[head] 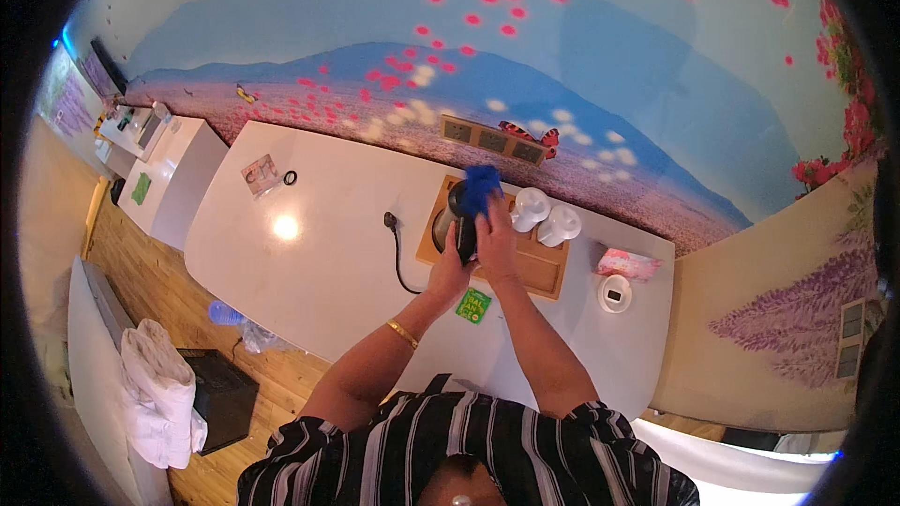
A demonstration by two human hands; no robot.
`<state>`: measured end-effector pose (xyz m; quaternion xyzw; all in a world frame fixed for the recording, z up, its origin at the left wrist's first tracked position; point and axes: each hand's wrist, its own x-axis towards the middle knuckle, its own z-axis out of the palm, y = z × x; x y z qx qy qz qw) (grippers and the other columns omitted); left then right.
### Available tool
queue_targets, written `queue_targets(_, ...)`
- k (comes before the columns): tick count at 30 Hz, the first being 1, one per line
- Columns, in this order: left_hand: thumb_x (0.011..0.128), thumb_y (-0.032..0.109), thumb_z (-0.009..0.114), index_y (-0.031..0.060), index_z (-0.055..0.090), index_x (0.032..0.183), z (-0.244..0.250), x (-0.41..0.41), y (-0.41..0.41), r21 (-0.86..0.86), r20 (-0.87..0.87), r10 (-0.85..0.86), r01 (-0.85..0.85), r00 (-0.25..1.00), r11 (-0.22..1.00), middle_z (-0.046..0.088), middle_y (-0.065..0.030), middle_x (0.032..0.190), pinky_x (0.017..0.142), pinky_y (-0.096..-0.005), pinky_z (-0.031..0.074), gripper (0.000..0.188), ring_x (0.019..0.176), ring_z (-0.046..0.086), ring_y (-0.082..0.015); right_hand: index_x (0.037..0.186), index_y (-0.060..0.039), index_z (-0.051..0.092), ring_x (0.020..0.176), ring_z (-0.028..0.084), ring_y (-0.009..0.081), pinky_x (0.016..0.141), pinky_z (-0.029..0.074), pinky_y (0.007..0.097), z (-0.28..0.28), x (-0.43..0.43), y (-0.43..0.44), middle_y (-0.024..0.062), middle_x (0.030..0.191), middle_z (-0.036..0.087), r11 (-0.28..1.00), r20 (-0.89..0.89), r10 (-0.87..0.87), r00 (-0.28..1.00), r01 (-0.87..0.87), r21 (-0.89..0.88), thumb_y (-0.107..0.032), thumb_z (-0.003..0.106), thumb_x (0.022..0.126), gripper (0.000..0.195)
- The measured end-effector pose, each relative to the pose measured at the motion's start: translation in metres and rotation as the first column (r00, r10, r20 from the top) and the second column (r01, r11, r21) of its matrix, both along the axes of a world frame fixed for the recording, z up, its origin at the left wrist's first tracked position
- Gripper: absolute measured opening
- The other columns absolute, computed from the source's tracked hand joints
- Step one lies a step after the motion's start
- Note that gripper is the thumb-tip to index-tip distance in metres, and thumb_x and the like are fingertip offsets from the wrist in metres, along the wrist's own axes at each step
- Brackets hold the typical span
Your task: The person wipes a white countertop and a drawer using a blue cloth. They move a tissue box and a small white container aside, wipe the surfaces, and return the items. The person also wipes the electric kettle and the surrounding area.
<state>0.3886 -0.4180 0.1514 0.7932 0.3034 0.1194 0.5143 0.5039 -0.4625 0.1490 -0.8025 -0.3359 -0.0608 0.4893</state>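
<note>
An electric kettle with a black lid and handle is over the left part of a wooden tray. My left hand grips the kettle's black handle from the near side. A crumpled blue cloth lies against the kettle's top, held under the fingers of my right hand. Two clear plastic-looking cups stand at the tray's back right. The kettle's power cord with its plug lies to the left of the tray. A green packet sits just in front of the tray.
The white table backs onto a painted wall with a socket strip. At right are a pink tissue pack and a round white dish. A card and a black ring lie at left. Folded towels are lower left.
</note>
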Motion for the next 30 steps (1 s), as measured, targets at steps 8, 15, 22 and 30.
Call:
queue_targets(8, 0.083, 0.006, 0.068, 0.0066, 0.008, 0.15, -0.034, 0.003, 0.006, -0.117, 0.055, -0.01, 0.017, 0.998, 0.993, 0.063, -0.0201, 0.114, 0.084, -0.0433, 0.051, 0.09, 0.102, 0.064, -0.0356, 0.108, -0.0106, 0.069, 0.121, 0.052, 0.032, 0.103, 0.038, 0.0491, 0.045, 0.031, 0.036, 0.0042, 0.126, 0.061, 0.885, 0.27, 0.407, 0.873, -0.303, -0.353, -0.032, 0.064, 0.085, 0.032)
queue_targets(15, 0.085, 0.003, 0.066, 0.0107, 0.006, 0.151, -0.029, -0.002, 0.011, -0.027, 0.069, 0.025, -0.023, 0.997, 0.999, 0.06, -0.023, 0.119, 0.087, -0.0431, 0.049, 0.089, 0.104, 0.063, -0.0377, 0.121, -0.001, 0.062, 0.097, 0.063, 0.023, 0.084, 0.047, 0.0366, 0.004, 0.062, 0.038, 0.0152, 0.104, 0.067, 0.947, -0.748, 0.314, 0.585, -0.136, 0.291, -0.043, 0.06, 0.09, 0.052)
queue_targets(22, 0.08, -0.006, 0.066, 0.0099, 0.01, 0.151, -0.03, -0.004, 0.011, 0.097, 0.174, 0.014, -0.031, 0.985, 0.995, 0.059, -0.0148, 0.111, 0.078, -0.0349, 0.051, 0.092, 0.093, 0.06, -0.0256, 0.123, -0.0007, 0.058, 0.096, 0.063, 0.0309, 0.083, 0.048, 0.0412, -0.091, 0.007, 0.006, 0.0207, 0.105, 0.066, 0.986, -0.75, -0.121, 0.65, 0.165, -0.016, -0.043, 0.05, 0.095, 0.052)
queue_targets(30, 0.082, 0.003, 0.069, 0.0053, 0.0, 0.151, -0.028, -0.013, 0.031, -0.021, -0.024, -0.128, 0.127, 0.992, 0.992, 0.061, -0.0176, 0.108, 0.087, -0.0403, 0.049, 0.098, 0.102, 0.061, -0.033, 0.126, -0.0083, 0.057, 0.093, 0.063, 0.021, 0.076, 0.051, 0.0357, -0.079, -0.031, 0.008, 0.0109, 0.103, 0.066, 0.909, -0.9, -0.013, 0.436, 0.381, 0.171, -0.015, 0.046, 0.093, 0.035)
